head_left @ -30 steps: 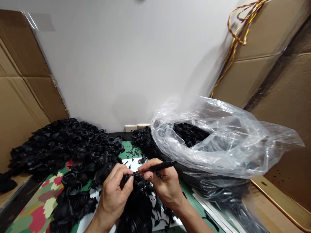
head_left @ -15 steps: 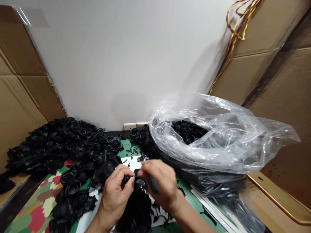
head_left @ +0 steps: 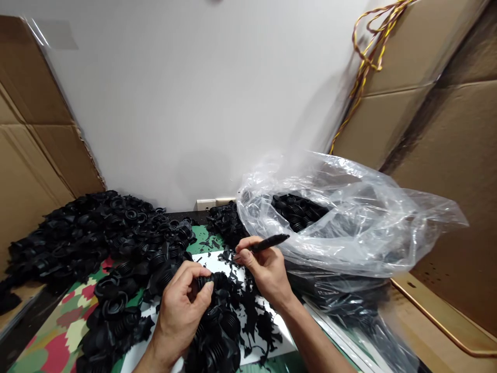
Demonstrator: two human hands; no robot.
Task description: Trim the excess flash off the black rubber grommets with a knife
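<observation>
My left hand point(head_left: 179, 305) is shut around a black rubber bellows boot point(head_left: 206, 282), its fingers curled over the ribbed piece. My right hand point(head_left: 264, 269) is a little above and to the right, apart from the boot, pinching a slim black-handled craft knife point(head_left: 269, 242). The knife's blade is hidden by my fingers. Black rubber scraps point(head_left: 248, 311) lie scattered on a white sheet point(head_left: 217, 261) beneath my hands. More bellows boots point(head_left: 213, 336) are heaped just below my left hand.
A large heap of black bellows boots point(head_left: 97, 233) spreads left over a camouflage-patterned mat point(head_left: 58, 331). A clear plastic bag point(head_left: 349, 223) of boots sits right. Cardboard sheets point(head_left: 34, 129) line both sides, with twisted yellow wires point(head_left: 368, 57) at upper right.
My right hand has pulled up and to the right, away from the boot, with the knife in it. My left hand still grips the boot.
</observation>
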